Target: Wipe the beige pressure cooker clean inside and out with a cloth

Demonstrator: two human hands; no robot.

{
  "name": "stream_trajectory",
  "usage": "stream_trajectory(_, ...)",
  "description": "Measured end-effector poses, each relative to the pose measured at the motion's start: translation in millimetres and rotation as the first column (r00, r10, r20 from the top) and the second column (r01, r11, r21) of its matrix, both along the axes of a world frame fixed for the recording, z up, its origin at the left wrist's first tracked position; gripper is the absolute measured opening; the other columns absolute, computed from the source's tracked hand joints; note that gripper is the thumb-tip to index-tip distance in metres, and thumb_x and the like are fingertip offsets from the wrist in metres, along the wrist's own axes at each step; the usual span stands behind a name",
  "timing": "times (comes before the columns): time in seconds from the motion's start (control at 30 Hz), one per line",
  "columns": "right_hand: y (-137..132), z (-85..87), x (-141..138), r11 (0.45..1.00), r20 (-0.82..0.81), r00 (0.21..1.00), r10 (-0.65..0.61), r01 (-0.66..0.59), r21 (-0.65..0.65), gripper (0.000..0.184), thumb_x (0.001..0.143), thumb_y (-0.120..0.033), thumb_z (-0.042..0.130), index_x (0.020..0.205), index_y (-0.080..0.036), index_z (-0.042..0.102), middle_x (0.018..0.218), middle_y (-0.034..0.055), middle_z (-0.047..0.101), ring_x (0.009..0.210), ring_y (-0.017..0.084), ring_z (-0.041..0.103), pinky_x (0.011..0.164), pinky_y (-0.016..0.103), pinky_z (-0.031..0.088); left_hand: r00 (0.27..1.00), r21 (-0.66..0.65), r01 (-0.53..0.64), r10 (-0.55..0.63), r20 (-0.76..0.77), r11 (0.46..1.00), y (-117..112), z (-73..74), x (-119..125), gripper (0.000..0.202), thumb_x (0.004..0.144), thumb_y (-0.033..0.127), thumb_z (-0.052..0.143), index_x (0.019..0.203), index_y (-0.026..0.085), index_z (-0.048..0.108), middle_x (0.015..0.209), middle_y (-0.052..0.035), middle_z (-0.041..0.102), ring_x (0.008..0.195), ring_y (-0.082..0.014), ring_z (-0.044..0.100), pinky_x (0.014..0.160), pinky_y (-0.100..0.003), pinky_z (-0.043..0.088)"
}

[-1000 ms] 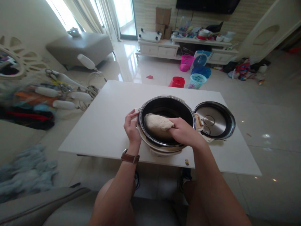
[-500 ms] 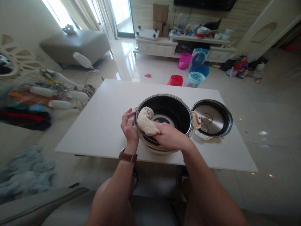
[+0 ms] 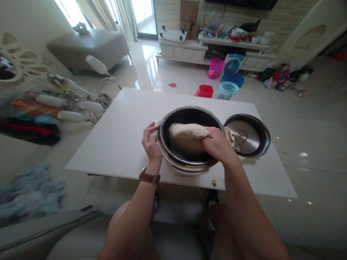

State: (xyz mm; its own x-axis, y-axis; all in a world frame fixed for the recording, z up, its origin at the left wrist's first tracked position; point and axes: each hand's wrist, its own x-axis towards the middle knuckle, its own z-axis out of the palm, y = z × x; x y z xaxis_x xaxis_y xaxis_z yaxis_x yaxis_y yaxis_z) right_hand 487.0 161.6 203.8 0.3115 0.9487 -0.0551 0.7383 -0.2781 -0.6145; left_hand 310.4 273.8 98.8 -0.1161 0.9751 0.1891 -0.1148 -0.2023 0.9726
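An electric cooker (image 3: pixel 189 172) with a dark inner pot stands on the white table (image 3: pixel 119 130), its round lid (image 3: pixel 249 141) swung open to the right. My left hand (image 3: pixel 152 143) holds the cooker's left side, fingers bent at the rim. Inside the mouth of the pot is a beige cloth (image 3: pixel 187 131), bunched and draped down. My right hand (image 3: pixel 218 144), reaching over the near right rim, grips the cloth's right end. Much of the pot's bottom is hidden behind the cloth.
A small sticker (image 3: pixel 214 182) is at the table's near edge. Beyond the table, a red bucket (image 3: pixel 204 91), a light-blue basket (image 3: pixel 227 90) and a pink basket (image 3: pixel 216 68) stand on the floor. A white floor lamp (image 3: pixel 81 92) is to the left.
My right hand has moved right with the cloth, from the pot's left rim across its middle. The cloth now spreads wider inside. My left hand stays at the cooker's left side.
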Motion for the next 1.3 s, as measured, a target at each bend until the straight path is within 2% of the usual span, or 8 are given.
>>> stream_trajectory(0.1,6,-5.0,-18,0.994,-0.056,0.998,-0.032,0.038,0.106,0.035,0.085,-0.019,0.043,0.101,-0.021,0.075,0.100,0.0066,0.078,0.096,0.027,0.068,0.081,0.030,0.047,1.000,0.001,-0.003,0.003,0.003,1.000,0,-0.3,0,0.025,0.078,0.020,0.053,0.089,0.019,0.075,0.127,-0.0070,0.071,0.126,-0.0240,0.061,0.112,-0.038,0.044)
stream_trajectory(0.23,13,-9.0,-47,0.977,-0.152,0.968,0.197,-0.181,0.114,0.049,0.086,-0.015,0.044,0.126,-0.026,0.068,0.123,0.0042,0.075,0.113,0.024,0.066,0.094,0.029,0.047,1.000,0.007,-0.005,0.005,-0.012,1.000,0,-2.0,0,0.025,0.078,0.019,0.052,0.090,0.019,0.074,0.127,-0.0063,0.070,0.126,-0.0238,0.061,0.112,-0.038,0.044)
stream_trajectory(0.5,8,-0.9,-30,0.841,-0.148,0.870,0.471,-0.493,-0.223,0.041,0.078,-0.012,0.050,0.109,-0.022,0.076,0.114,0.0073,0.078,0.101,0.023,0.069,0.086,0.026,0.046,1.000,0.023,-0.008,0.009,-0.005,1.000,0,-1.5,0,0.024,0.078,0.018,0.054,0.089,0.019,0.075,0.126,-0.0070,0.071,0.126,-0.0241,0.060,0.113,-0.038,0.043)
stream_trajectory(0.7,-6,12.9,-9,0.861,0.061,0.937,0.343,-0.288,-0.420,0.032,0.072,-0.013,0.051,0.089,-0.023,0.077,0.097,0.0076,0.079,0.085,0.022,0.069,0.069,0.027,0.040,1.000,0.001,-0.008,0.008,-0.011,1.000,-1,1.1,1,0.023,0.077,0.017,0.055,0.088,0.020,0.074,0.125,-0.0063,0.071,0.126,-0.0239,0.061,0.114,-0.039,0.042)
stream_trajectory(0.87,-10,12.0,5,0.998,0.045,0.997,0.063,-0.062,-0.024,0.030,0.075,-0.015,0.046,0.087,-0.020,0.073,0.093,0.0056,0.078,0.089,0.024,0.066,0.074,0.027,0.043,1.000,-0.002,0.001,-0.001,-0.009,1.000,0,-1.3,0,0.023,0.078,0.017,0.054,0.089,0.020,0.074,0.126,-0.0064,0.070,0.126,-0.0239,0.060,0.114,-0.039,0.043)
stream_trajectory(1.03,0,3.5,-12,0.972,-0.042,0.991,-0.130,0.136,0.191,0.036,0.079,-0.017,0.045,0.102,-0.019,0.073,0.099,0.0054,0.077,0.098,0.029,0.066,0.083,0.032,0.048,1.000,0.004,-0.001,0.002,-0.016,1.000,0,-2.2,1,0.023,0.078,0.017,0.053,0.089,0.020,0.073,0.126,-0.0062,0.070,0.127,-0.0237,0.060,0.113,-0.038,0.043)
stream_trajectory(1.2,13,-7.2,-48,0.965,-0.169,0.956,0.239,-0.215,0.148,0.052,0.085,-0.014,0.045,0.132,-0.024,0.063,0.126,0.0051,0.073,0.119,0.025,0.063,0.100,0.032,0.047,1.000,0.004,-0.008,0.008,-0.019,1.000,0,-2.6,1,0.024,0.078,0.016,0.052,0.089,0.020,0.073,0.127,-0.0063,0.070,0.126,-0.0236,0.060,0.112,-0.037,0.044)
stream_trajectory(1.3,12,-7.2,-51,0.915,-0.169,0.901,0.400,-0.403,0.021,0.050,0.085,-0.013,0.048,0.129,-0.023,0.066,0.123,0.0063,0.075,0.114,0.024,0.066,0.098,0.030,0.047,0.999,0.005,-0.007,0.007,-0.034,1.000,0,-3.1,1,0.024,0.078,0.017,0.051,0.089,0.020,0.072,0.128,-0.0060,0.070,0.126,-0.0234,0.061,0.112,-0.037,0.044)
